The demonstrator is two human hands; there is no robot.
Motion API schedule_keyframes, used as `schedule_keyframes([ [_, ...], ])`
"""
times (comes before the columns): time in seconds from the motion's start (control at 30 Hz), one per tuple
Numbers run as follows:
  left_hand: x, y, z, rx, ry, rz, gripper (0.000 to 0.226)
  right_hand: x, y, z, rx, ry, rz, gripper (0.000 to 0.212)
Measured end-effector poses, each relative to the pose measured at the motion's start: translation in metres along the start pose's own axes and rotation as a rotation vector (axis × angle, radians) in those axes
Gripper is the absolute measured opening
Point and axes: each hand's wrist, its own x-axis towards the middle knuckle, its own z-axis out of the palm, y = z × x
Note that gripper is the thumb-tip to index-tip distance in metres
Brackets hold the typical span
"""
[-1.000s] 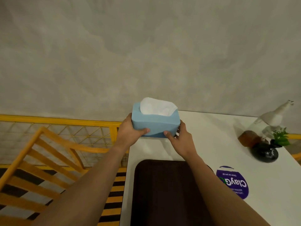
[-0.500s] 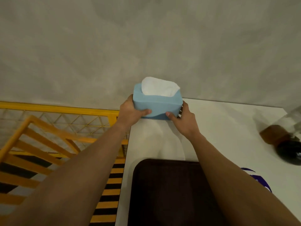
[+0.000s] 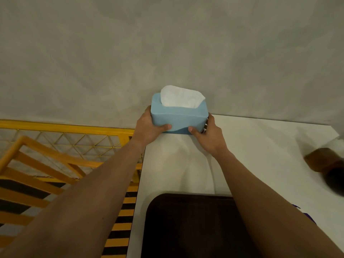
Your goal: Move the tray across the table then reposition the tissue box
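Observation:
A light blue tissue box (image 3: 178,119) with a white tissue sticking out of its top is at the far left corner of the white table (image 3: 260,157), close to the grey wall. My left hand (image 3: 149,129) grips its left end and my right hand (image 3: 208,135) grips its right end, thumbs on the front face. Whether the box rests on the table or hovers just above it I cannot tell. A dark brown tray (image 3: 189,226) lies on the table near me, between my forearms; its right part is hidden by my right arm.
A brown and black object (image 3: 327,168), blurred, sits at the table's right edge of view. A purple sticker (image 3: 309,216) peeks out beside my right arm. Left of the table are a yellow mesh railing (image 3: 74,135), an orange wooden frame (image 3: 37,164) and yellow-black striped flooring.
Both hands have carried the tissue box farther away toward the wall and the table's far left corner. The view has shifted, pushing the vase and sticker toward the right edge.

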Motion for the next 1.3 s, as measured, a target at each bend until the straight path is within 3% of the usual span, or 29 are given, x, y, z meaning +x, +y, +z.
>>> schedule_keyframes([
  [1.3, 0.011, -0.002, 0.001, 0.024, -0.053, -0.062, 0.099, 0.009, -0.005, -0.007, -0.072, -0.088, 0.040, 0.081],
])
